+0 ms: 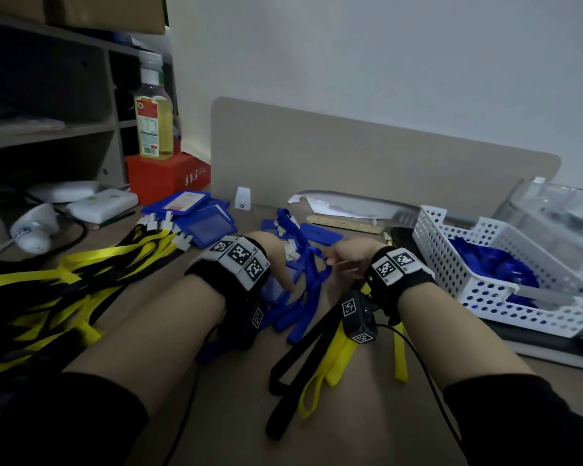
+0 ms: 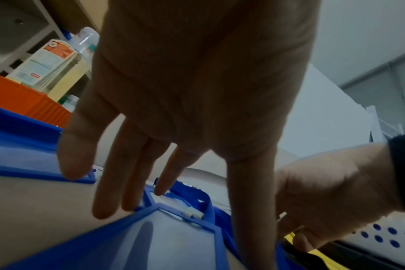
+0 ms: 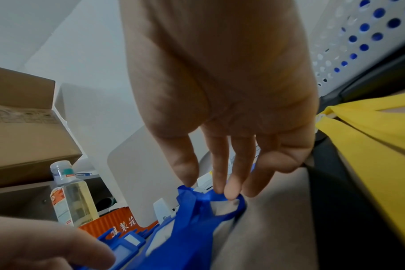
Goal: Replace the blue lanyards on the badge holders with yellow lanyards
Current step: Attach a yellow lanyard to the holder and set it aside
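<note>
My left hand [image 1: 278,264] lies flat with straight fingers [image 2: 109,201], pressing a blue badge holder [image 2: 173,243] onto the desk. A blue lanyard [image 1: 313,284] trails from that holder toward me. My right hand [image 1: 334,260] pinches a loop of this blue lanyard [image 3: 197,219] between thumb and fingertips [image 3: 230,191], just right of the left hand. A yellow and black lanyard [image 1: 340,358] lies under my right wrist. More yellow lanyards [image 1: 81,264] are piled at the left.
A white perforated basket [image 1: 478,297] at the right holds blue lanyards [image 1: 495,264]. A stack of blue badge holders [image 1: 196,213] lies beyond my left hand. A bottle [image 1: 154,122] stands on a red box [image 1: 162,176] at the back left, beside shelves.
</note>
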The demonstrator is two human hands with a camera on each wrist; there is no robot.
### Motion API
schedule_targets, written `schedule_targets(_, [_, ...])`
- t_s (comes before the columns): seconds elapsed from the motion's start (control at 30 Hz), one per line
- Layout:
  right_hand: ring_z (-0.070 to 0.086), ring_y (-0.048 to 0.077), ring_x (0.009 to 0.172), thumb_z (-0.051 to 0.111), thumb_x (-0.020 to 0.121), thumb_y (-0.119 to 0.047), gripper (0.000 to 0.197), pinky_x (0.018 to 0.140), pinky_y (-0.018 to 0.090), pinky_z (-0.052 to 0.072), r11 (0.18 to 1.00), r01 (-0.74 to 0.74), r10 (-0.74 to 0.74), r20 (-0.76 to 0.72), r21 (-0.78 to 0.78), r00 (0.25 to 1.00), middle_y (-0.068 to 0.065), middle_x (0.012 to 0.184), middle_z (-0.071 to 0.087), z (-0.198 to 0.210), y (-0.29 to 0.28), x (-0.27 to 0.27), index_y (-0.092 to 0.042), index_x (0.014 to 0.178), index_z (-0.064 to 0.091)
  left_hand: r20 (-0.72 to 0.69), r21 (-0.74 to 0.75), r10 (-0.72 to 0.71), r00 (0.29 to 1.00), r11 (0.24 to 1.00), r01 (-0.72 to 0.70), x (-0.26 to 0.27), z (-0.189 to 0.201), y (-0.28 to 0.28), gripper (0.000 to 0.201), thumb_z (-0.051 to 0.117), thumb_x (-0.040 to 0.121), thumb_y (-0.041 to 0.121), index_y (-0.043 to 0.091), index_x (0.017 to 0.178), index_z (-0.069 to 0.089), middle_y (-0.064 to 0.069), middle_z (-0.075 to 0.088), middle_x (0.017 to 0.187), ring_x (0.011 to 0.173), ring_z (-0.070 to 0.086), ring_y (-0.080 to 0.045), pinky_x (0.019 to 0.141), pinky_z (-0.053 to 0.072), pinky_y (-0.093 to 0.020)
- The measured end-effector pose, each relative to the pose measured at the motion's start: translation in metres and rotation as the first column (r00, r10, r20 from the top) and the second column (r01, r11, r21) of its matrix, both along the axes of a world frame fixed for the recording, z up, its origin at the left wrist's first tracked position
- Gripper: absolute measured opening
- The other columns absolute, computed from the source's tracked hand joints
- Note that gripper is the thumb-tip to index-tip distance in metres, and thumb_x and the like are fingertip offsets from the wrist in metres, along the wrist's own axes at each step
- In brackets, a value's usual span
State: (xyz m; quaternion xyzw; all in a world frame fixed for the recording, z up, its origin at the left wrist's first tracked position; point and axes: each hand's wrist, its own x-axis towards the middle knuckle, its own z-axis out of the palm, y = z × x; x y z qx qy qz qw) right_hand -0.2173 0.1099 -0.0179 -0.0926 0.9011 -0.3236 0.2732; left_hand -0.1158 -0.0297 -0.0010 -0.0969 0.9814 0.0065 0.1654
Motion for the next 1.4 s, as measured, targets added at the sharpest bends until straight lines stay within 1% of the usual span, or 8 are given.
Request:
schedule_targets(0.4, [0.043,0.012,0.057,0.049,0.095,-0.012,0.018,0.051,0.021,0.037,0.990,0.009,-0.011,-0.011,-0.138,1.000,0.003,0.069,0.051,-0.005,0.000,0.007,-0.011,0.078,0.056,-0.071,0.082,0.030,0.997,0.996,-0.024,0.000,-0.001,0.001,0.053,0.069,0.086,0.038,0.006,0.125,0.052,-0.008,0.057,0.115,0.104,0.056,-0.024,0.082,0.043,-0.031])
schedule_targets(0.5, [0.051,0.017,0.074,0.053,0.092,-0.016,0.019,0.063,0.032,0.047,0.974,0.006,-0.036,-0.127,-0.228,0.991,0.007,0.083,0.058,-0.008,-0.001,0.007,-0.003,0.098,0.065,-0.213,0.164,0.059,0.975,0.986,-0.024,0.004,0.003,-0.003,0.038,0.065,0.089,0.025,0.005,0.120,0.058,-0.011,0.061,0.118,0.104,0.059,-0.026,0.074,0.043,-0.029])
schedule_targets(0.73, [0.058,0.005,0.083,0.043,0.101,-0.023,0.028,0.058,0.007,0.044,0.751,-0.114,-0.117,-0.300,-0.650,0.947,-0.003,0.099,0.064,-0.001,-0.009,0.025,-0.012,0.120,0.060,-0.583,0.395,0.255,0.772,0.919,-0.006,0.013,0.027,-0.019,0.016,0.076,0.074,0.023,0.017,0.084,0.066,-0.004,0.067,0.087,0.084,0.063,-0.021,0.072,0.052,-0.033])
schedule_targets(0.83, [0.061,0.010,0.087,0.033,0.104,-0.031,0.035,0.076,0.024,0.048,0.632,-0.119,-0.107,-0.238,-0.766,0.965,-0.001,0.095,0.067,0.001,-0.012,0.031,-0.017,0.107,0.064,-0.672,0.586,0.388,0.631,0.800,0.132,0.018,0.031,-0.021,0.024,0.082,0.070,0.025,0.012,0.081,0.065,-0.002,0.065,0.077,0.073,0.061,-0.016,0.060,0.046,-0.028])
schedule_targets(0.93, [0.061,0.013,0.079,0.033,0.104,-0.035,0.037,0.079,0.030,0.046,0.577,-0.127,-0.098,-0.223,-0.807,0.970,-0.002,0.082,0.068,-0.002,-0.010,0.034,-0.017,0.099,0.065,-0.668,0.729,0.554,0.497,0.621,0.289,0.020,0.030,-0.020,0.022,0.077,0.076,0.015,0.004,0.093,0.067,-0.009,0.069,0.087,0.081,0.066,-0.022,0.069,0.053,-0.037])
schedule_targets(1.13, [0.061,0.006,0.070,0.043,0.101,-0.036,0.033,0.070,0.022,0.045,0.571,-0.206,0.028,-0.232,-0.795,0.972,-0.004,0.074,0.063,-0.009,-0.003,0.044,-0.013,0.085,0.060,-0.448,0.871,0.770,0.454,0.262,0.415,0.019,0.021,-0.015,0.011,0.067,0.089,0.016,0.012,0.096,0.060,0.000,0.066,0.089,0.075,0.064,-0.008,0.051,0.051,-0.018])
schedule_targets(1.27, [0.054,0.007,0.064,0.045,0.100,-0.027,0.030,0.063,0.022,0.040,0.576,-0.215,0.041,-0.235,-0.789,0.971,-0.003,0.070,0.056,-0.006,-0.001,0.047,-0.015,0.073,0.052,-0.441,0.877,0.785,0.435,0.274,0.395,0.018,0.018,-0.017,0.015,0.065,0.090,0.018,0.010,0.101,0.058,-0.001,0.064,0.090,0.076,0.063,-0.010,0.045,0.047,-0.016])
schedule_targets(1.4, [0.043,0.010,0.054,0.050,0.099,-0.020,0.026,0.058,0.023,0.037,0.587,-0.211,0.022,-0.245,-0.782,0.969,-0.001,0.064,0.053,-0.005,-0.003,0.045,-0.014,0.075,0.059,-0.537,0.836,0.745,0.396,0.407,0.368,0.018,0.020,-0.020,0.021,0.066,0.089,0.019,0.007,0.105,0.060,-0.001,0.065,0.088,0.072,0.062,-0.009,0.044,0.046,-0.017])
